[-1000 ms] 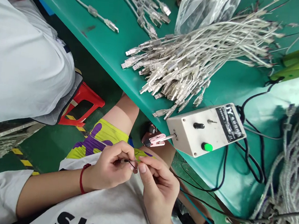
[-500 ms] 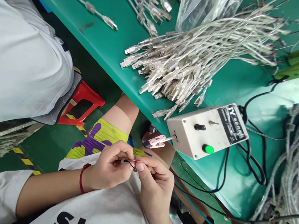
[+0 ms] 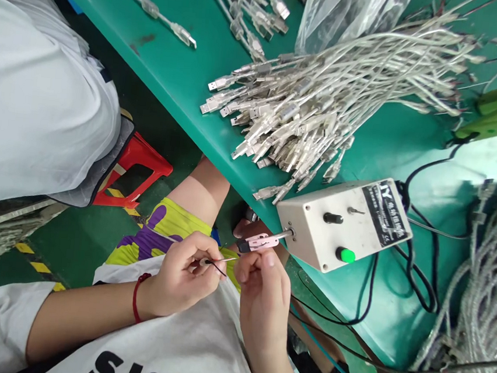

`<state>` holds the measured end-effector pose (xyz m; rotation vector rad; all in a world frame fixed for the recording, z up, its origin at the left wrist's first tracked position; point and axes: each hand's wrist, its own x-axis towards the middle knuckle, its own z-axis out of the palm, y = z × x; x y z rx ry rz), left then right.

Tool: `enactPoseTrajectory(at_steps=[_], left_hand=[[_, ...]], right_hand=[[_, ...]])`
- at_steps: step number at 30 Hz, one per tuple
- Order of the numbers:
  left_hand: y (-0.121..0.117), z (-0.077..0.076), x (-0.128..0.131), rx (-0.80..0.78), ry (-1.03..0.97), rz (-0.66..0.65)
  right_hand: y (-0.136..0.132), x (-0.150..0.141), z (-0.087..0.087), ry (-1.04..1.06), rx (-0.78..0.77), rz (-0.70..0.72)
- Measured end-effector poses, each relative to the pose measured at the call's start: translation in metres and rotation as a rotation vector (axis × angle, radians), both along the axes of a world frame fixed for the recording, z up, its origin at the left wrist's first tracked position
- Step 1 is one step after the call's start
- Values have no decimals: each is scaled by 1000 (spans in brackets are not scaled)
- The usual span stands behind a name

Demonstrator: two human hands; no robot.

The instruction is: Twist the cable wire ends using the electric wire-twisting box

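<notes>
My left hand [image 3: 190, 272] is closed in a pinch around the end of a cable with thin wires [image 3: 218, 267]. A dark wire and a light one stick out past the fingertips to the right. Beside it my right hand [image 3: 265, 288] has its fingers curled, thumb against forefinger, right at the lower edge of a pink clip [image 3: 264, 242] with a black tip. Whether those fingers grip anything cannot be seen. The clip sits on the metal shaft of a white box [image 3: 342, 222] with a black knob, a toggle and a green button.
A heap of USB cables [image 3: 299, 115] spreads over the green table [image 3: 153, 83]. A clear plastic bag [image 3: 347, 20] lies behind it. More cables [image 3: 483, 303] are piled at right, near black cords [image 3: 432, 286]. A person in white [image 3: 41, 102] sits at left by a red stool [image 3: 145, 162].
My right hand has let go of the wires at my left fingertips and moved right and up to the pink clip. My left hand has stayed in place with the cable end.
</notes>
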<state>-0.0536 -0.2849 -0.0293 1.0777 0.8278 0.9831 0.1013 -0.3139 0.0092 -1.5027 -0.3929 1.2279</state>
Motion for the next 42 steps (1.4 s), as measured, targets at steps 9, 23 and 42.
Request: enactPoseTrajectory(at_steps=[9,23,42], left_hand=[[9,3,8,11,-30,52],[10,-3,12,89,-33,91],[7,-3,17,113,-61,114]], right_hand=[[18,6,-5,258,32,-68],[27,9,-18,405,67,-94],[-9,33,6,-486,95,124]])
